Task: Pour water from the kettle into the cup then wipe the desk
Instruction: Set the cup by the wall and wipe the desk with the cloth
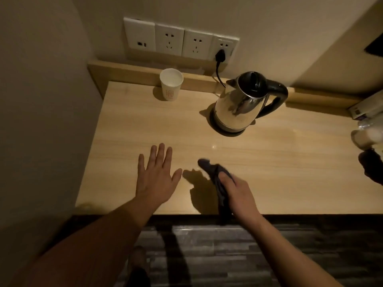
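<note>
Right hand [238,193] nearest us, clamped on dark cloth [215,177] at near edge of desk [269,162]; tail hangs over edge. Cloth looks soft, limp, light; we judge bunching it under palm best for wiping. Left hand [157,179] spread flat, empty, just left. Kettle [238,104] on base far right, cup [171,84] far left, well apart; pouring seems done.

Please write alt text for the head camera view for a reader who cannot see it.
A right hand holds a dark cloth on a wooden desk while the left hand rests flat, open. Behind stand a paper cup and a steel kettle on its base.
</note>
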A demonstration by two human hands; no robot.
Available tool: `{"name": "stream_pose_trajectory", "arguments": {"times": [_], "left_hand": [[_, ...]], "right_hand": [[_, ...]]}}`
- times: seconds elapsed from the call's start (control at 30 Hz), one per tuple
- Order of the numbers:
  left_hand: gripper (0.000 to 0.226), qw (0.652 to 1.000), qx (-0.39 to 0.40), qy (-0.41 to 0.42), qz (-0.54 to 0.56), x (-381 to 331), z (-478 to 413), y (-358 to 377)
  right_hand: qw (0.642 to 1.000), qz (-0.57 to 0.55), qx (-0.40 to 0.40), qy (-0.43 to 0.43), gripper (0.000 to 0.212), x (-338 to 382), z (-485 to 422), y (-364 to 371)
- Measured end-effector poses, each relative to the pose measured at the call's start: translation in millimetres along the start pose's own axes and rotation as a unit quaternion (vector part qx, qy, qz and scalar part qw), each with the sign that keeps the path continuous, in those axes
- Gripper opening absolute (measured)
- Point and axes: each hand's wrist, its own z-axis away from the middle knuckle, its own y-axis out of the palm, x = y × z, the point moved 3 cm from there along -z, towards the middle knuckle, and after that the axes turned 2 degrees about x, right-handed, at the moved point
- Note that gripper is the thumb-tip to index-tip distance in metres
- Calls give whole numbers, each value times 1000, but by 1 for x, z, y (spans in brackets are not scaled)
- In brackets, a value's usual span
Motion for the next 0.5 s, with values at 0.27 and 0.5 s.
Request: {"name": "stream_pose_trajectory", "arguments": {"times": [0.27,0.5], "left_hand": [[79,999,-35,0,-22,-2,-4,8],[80,998,-24,-8,-51,2,-7,11]], "right_hand": [[847,503,24,-168,60,21,-187,36],[855,487,49,-168,79,-11,-198,41]]}}
